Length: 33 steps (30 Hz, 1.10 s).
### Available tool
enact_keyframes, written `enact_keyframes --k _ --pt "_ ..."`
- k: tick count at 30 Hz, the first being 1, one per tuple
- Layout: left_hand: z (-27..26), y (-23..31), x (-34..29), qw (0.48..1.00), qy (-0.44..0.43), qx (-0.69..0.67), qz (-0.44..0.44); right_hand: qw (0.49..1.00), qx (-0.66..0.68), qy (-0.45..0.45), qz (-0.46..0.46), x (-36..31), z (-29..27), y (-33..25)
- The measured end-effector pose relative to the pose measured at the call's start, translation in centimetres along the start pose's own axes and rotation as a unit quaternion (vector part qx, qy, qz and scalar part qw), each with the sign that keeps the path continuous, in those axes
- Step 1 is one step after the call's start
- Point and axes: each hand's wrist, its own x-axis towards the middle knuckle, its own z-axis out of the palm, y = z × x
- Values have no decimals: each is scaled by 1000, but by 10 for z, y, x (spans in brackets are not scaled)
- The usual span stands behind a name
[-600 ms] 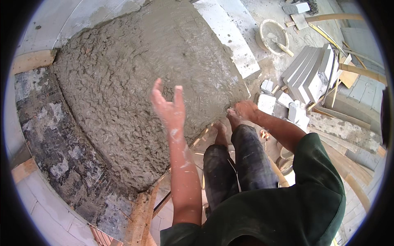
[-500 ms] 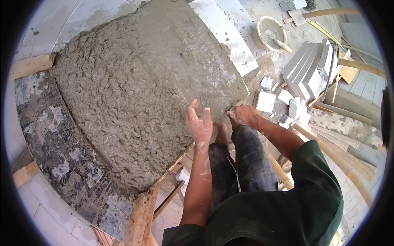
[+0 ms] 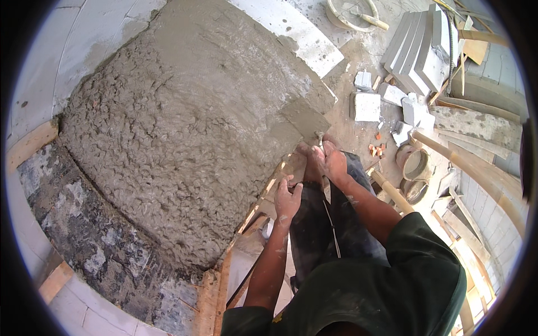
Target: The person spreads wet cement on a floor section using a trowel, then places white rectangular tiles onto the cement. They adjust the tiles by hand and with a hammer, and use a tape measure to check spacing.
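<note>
Wet concrete (image 3: 162, 140) fills a wide slab in front of me, rough and lumpy at the left, smoother toward the far and right parts. My right hand (image 3: 334, 161) is closed round the handle of a trowel (image 3: 305, 119). Its flat blade, coated in grey cement, lies on the smoothed concrete near the right corner; most of the handle is hidden by my fingers. My left hand (image 3: 287, 200) holds nothing, fingers apart and slightly curled, beside the slab's near wooden edge (image 3: 259, 208). Cement smears both hands.
A dark, stained board (image 3: 95, 224) borders the slab's left side. Beyond the right corner lie broken white blocks (image 3: 367, 106), stacked white panels (image 3: 412, 56) and a round basin (image 3: 353, 14). Bamboo poles (image 3: 471, 173) and a bucket (image 3: 414, 162) are at the right.
My left hand has come back from above the concrete toward my body. The right hand has turned, and the trowel blade now shows on the corner. The view has shifted.
</note>
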Motion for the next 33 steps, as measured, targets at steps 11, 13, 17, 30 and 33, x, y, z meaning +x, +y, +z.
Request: enact_keyframes --k 11,13,17,30,33 --pt "-2 36 16 1000 -16 -18 3 988 60 -124 75 -3 7 -33" --pt "-6 34 13 1000 -15 -18 -5 992 37 -123 12 -1 6 -42" --pt "-8 24 12 1000 -16 -26 -3 995 34 -76 -48 5 26 -59" --pt "-3 -59 -10 998 7 -60 -25 819 399 -370 180 -25 -5 -126" --pt "-3 -74 -15 995 22 -88 -44 803 458 -333 185 -21 -38 -147"
